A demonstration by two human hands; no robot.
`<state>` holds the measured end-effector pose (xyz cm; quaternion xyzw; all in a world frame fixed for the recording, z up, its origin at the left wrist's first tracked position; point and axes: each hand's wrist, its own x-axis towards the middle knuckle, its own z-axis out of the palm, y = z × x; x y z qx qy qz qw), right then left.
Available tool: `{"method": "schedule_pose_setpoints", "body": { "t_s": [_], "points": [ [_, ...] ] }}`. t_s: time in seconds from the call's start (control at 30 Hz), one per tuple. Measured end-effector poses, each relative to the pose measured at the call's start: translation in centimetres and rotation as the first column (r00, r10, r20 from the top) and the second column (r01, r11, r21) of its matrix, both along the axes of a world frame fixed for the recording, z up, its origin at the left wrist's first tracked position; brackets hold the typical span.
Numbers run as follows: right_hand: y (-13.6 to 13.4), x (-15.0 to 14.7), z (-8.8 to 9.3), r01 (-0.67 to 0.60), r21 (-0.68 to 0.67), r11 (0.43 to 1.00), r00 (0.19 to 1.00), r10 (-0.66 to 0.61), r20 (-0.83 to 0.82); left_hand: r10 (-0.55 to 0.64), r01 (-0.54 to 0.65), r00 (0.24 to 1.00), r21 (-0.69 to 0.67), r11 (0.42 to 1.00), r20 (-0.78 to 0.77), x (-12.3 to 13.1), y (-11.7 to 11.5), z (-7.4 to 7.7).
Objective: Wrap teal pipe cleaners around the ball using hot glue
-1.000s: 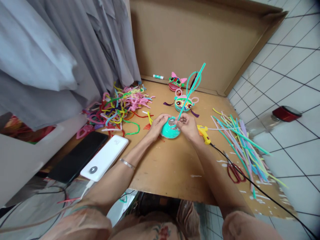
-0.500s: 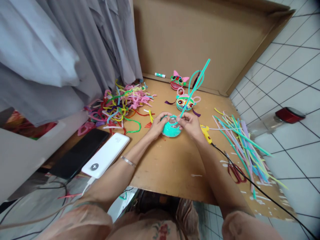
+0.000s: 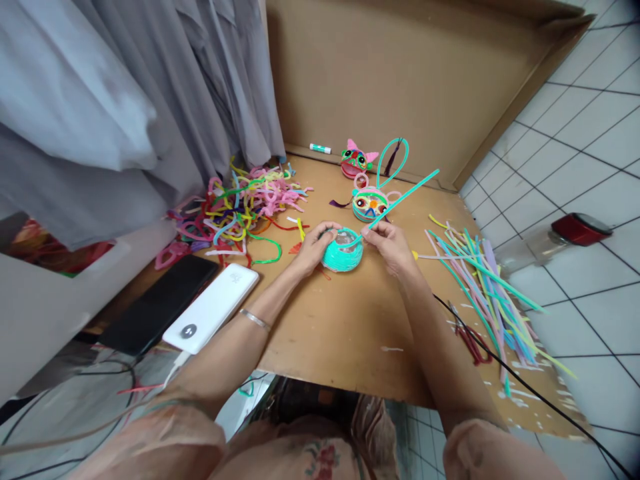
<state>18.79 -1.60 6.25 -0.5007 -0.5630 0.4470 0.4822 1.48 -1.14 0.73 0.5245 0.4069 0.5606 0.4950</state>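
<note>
A small round cup wrapped in teal pipe cleaner point(image 3: 341, 254) rests on the brown cardboard sheet point(image 3: 345, 320). My left hand point(image 3: 317, 247) grips its left side, fingers curled over the rim. My right hand point(image 3: 392, 245) pinches a long teal pipe cleaner point(image 3: 400, 197) that runs from the cup's rim up and to the right. Just behind the cup sit two finished pipe-cleaner animal faces point(image 3: 369, 203), the farther one with pink ears point(image 3: 357, 160).
A heap of mixed coloured pipe cleaners point(image 3: 240, 207) lies at the left, a fan of straight ones point(image 3: 480, 280) at the right. Red scissors point(image 3: 467, 337) and a black cord point(image 3: 525, 387) lie near my right arm. A white power bank point(image 3: 213, 308), black phone point(image 3: 157, 313), glue stick point(image 3: 320, 148) and red-lidded jar point(image 3: 577, 228) lie around.
My right hand has swung the free end of the teal pipe cleaner down from nearly upright to a low slant toward the right. The cup and my left hand stayed put.
</note>
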Motion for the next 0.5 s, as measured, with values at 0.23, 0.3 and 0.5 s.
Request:
{"method": "schedule_pose_setpoints", "body": {
  "t_s": [0.23, 0.3, 0.5],
  "points": [
    [0.4, -0.3, -1.0, -0.025, 0.007, 1.0, 1.0, 0.025, -0.017, -0.01, 0.01, 1.0, 0.005, 1.0, -0.001, -0.1, 0.2, -0.3],
    [0.5, -0.2, -1.1, -0.026, 0.004, 1.0, 0.999, 0.026, -0.022, -0.019, 0.019, 1.0, 0.018, 1.0, 0.007, 0.0, 0.3, -0.5],
    [0.6, -0.3, -1.1, -0.042, -0.004, 0.999, 0.998, 0.042, -0.036, -0.008, 0.002, 0.998, 0.12, 0.993, 0.054, 0.1, 0.5, -0.9]
  ]
}}
